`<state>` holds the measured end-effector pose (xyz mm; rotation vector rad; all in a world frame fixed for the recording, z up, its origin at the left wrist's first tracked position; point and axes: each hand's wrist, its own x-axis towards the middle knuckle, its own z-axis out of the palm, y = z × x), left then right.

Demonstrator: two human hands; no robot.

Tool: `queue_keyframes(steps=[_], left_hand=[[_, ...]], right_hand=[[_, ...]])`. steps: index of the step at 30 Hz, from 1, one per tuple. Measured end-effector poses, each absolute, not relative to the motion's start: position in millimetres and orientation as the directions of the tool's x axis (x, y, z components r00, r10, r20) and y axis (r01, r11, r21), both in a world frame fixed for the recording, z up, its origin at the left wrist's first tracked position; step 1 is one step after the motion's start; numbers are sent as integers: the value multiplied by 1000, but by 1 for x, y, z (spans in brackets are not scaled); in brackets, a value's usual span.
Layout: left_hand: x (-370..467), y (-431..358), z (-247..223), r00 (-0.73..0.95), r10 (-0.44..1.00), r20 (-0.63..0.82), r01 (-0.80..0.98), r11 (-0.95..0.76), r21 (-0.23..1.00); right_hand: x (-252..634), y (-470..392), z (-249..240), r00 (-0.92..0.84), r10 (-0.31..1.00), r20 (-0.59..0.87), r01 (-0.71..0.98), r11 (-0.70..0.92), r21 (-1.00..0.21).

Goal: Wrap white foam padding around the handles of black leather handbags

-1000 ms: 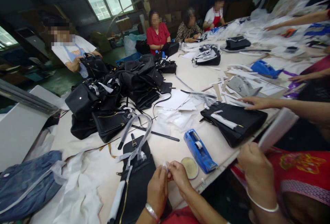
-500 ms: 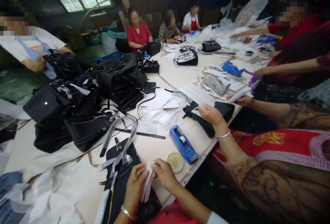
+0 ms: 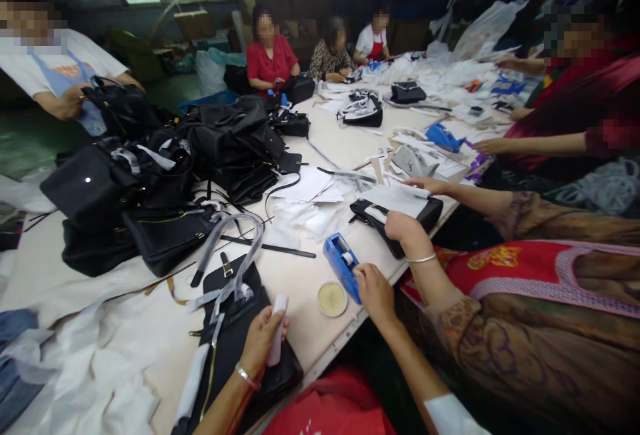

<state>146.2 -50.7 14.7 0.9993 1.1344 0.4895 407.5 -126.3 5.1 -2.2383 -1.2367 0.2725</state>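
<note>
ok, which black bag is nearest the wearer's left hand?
The black bag under the left hand, buckled strap at its far end; other bags are farther off.

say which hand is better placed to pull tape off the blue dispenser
Probably the right hand: it is at the blue dispenser, while the left hand holds a white strip.

Black over a cream worktop (image 3: 296, 277)
Black on the near bag (image 3: 243, 318), white on the strip (image 3: 277, 348), blue on the tape dispenser (image 3: 345, 273), leopard print on a shirt (image 3: 324, 58).
</note>
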Motion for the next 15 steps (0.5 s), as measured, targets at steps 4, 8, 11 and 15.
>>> queue_keyframes(steps=[4,8,11,15], left_hand=[[146,-52,13,401,761,-511,145,498,855],[149,-53,12,414,757,-506,136,498,856],[149,-54,14,404,757,-513,142,502,853],[148,-56,17,387,763,-517,140,506,851]], right_hand=[[448,-143,-10,580,807,-113,691,-561,-456],[453,-144,-24,561,801,-209,651,-582,-488],[451,-146,-21,570,797,-199,637,-582,-506],[449,-165,-7,579,802,-145,623,-550,-556]])
